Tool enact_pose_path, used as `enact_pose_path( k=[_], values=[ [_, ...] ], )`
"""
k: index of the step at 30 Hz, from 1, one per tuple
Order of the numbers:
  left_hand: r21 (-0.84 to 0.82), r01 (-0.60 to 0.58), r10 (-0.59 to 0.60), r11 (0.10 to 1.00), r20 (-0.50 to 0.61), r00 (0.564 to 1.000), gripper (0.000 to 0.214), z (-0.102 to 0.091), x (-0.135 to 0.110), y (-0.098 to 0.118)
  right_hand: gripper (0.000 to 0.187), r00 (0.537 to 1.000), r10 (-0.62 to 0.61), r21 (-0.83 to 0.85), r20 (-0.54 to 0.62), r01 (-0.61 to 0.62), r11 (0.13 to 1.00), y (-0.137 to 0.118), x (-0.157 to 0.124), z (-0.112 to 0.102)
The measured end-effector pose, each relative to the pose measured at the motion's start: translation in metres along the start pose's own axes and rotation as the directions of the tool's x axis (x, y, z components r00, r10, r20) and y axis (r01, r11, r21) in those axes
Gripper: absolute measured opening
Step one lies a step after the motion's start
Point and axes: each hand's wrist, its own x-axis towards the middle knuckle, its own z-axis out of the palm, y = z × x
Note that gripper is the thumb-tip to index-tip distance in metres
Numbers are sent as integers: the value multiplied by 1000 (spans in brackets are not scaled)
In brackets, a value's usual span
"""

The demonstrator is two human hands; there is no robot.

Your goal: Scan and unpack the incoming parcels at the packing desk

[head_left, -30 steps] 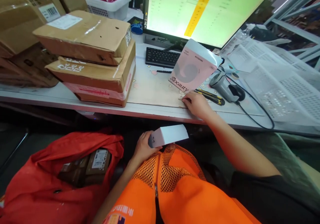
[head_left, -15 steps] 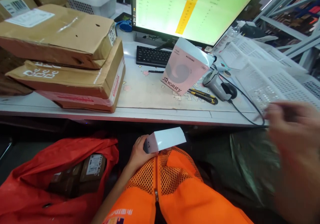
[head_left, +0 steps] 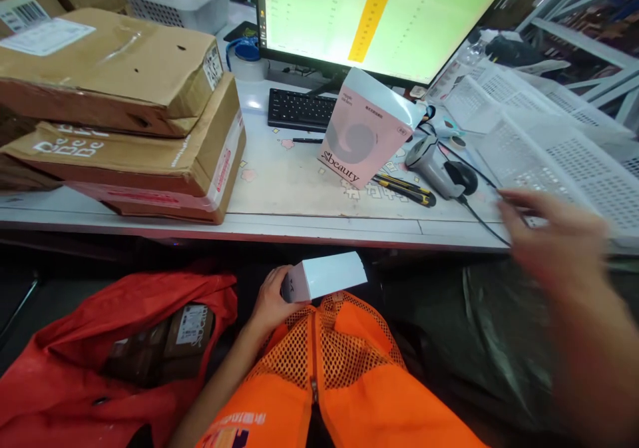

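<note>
White-sided carton (head_left: 335, 276), clasped at its left end by the left hand (head_left: 272, 301), pointed its long axis rightward; right hand (head_left: 559, 238) well apart, blurred, grip indeterminable.

The right hand (head_left: 556, 235) has moved rightward from the pink box (head_left: 362, 135).

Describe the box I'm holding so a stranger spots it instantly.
From the white desk, look below its front edge to the orange vest. There the left hand holds a small box. Its largest visible side is plain white; the desk's pink box shows a printed front.
</note>
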Motion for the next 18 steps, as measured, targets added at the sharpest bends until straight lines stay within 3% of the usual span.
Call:
enact_pose_path(
  k=[1,3,6,8,11,14,16,18],
  values=[
    [4,-9,9,1000,0,1000,68,-1,-1,0,30,996,-63,54,58,60,997,-18,6,15],
    [11,-12,12,1000,-9,1000,68,-2,-3,0,29,915,-213,186,342,156,970,-61,21,52],
    [24,7,-7,1000,-32,999,70,-3,-7,-2,34,844,-182,60,505,176,983,-112,47,101],
    [27,21,-20,999,-42,999,72,-2,-8,-3,33,823,-149,-19,549,191,981,-126,58,118],
    [16,38,-38,999,-40,998,72,-1,-4,-2,34,810,-161,-53,564,230,972,-130,62,125],
    [-6,52,-52,999,-25,998,70,-1,0,0,33,817,-171,-62,551,244,968,-132,54,118],
    [-30,63,-63,998,-12,998,70,-2,-1,0,31,831,-195,-9,522,234,972,-125,41,104],
    [-54,75,-76,996,1,997,69,-4,-3,-1,27,883,-201,68,423,191,979,-99,21,78]
  ],
)
